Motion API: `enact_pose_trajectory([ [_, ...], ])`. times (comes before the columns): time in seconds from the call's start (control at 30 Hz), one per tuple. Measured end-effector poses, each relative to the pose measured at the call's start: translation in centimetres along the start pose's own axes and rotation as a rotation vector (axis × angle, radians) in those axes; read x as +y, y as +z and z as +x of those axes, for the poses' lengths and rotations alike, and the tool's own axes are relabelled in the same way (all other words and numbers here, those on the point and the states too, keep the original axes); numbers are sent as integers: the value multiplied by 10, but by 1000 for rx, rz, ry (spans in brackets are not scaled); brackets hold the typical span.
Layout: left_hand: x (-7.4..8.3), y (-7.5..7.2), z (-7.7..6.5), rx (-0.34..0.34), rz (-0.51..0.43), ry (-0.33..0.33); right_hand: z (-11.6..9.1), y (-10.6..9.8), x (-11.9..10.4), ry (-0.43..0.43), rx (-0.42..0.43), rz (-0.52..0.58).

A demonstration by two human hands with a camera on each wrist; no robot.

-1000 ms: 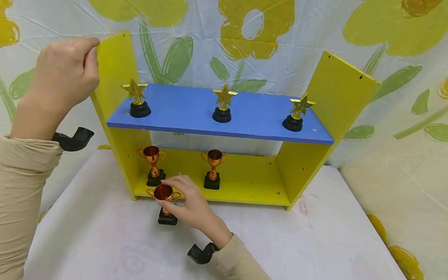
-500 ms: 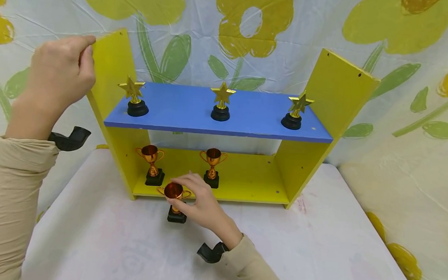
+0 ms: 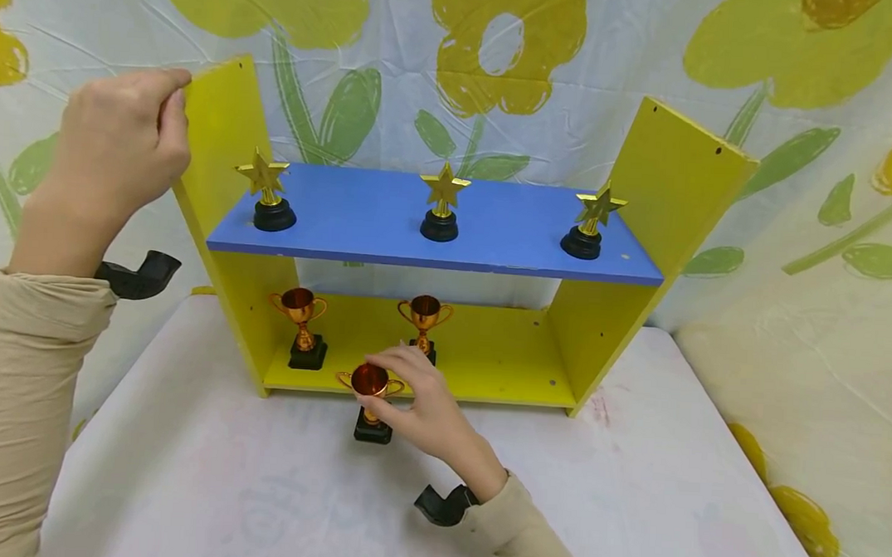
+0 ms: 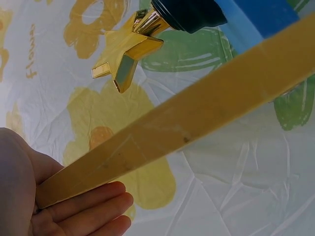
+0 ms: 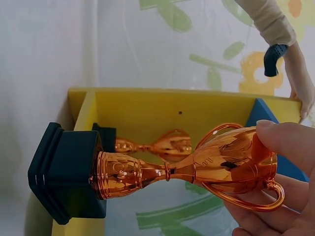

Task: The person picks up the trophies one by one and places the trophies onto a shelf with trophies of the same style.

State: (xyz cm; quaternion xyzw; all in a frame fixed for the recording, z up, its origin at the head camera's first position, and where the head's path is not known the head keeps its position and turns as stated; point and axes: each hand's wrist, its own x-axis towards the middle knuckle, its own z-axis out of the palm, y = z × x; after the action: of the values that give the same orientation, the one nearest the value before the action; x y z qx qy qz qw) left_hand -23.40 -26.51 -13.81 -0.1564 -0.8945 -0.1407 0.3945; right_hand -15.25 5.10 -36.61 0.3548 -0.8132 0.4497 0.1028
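Note:
My right hand [image 3: 427,404] pinches a small copper-coloured trophy cup [image 3: 373,429] near its rim, thumb on one side and fingers on the other. The cup is upright on its black square base in front of the yellow shelf's lower board [image 3: 502,372]. Up close in the right wrist view, the thumb presses the bowl of the trophy cup [image 5: 167,172]. My left hand [image 3: 123,144] holds the top front corner of the shelf's left side panel [image 3: 224,127]. In the left wrist view, the panel edge [image 4: 172,132] lies between thumb and fingers [image 4: 93,206].
Two more copper trophy cups stand on the lower board, one at left [image 3: 306,339] and one near the middle [image 3: 425,311], partly behind my right hand. Gold star trophies [image 3: 440,212] stand left, middle and right on the blue shelf board [image 3: 359,208]. A white cloth [image 3: 616,485] covers the table.
My right hand has carried the trophy cup to the right along the shelf's front, from before the left cup towards the middle one. The left hand keeps its hold on the panel.

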Motion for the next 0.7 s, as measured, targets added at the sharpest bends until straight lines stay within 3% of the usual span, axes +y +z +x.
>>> enact_pose_trajectory([
  [0.7, 1, 0, -1, 2, -9, 7, -20, -33, 4, 15, 49, -28],
])
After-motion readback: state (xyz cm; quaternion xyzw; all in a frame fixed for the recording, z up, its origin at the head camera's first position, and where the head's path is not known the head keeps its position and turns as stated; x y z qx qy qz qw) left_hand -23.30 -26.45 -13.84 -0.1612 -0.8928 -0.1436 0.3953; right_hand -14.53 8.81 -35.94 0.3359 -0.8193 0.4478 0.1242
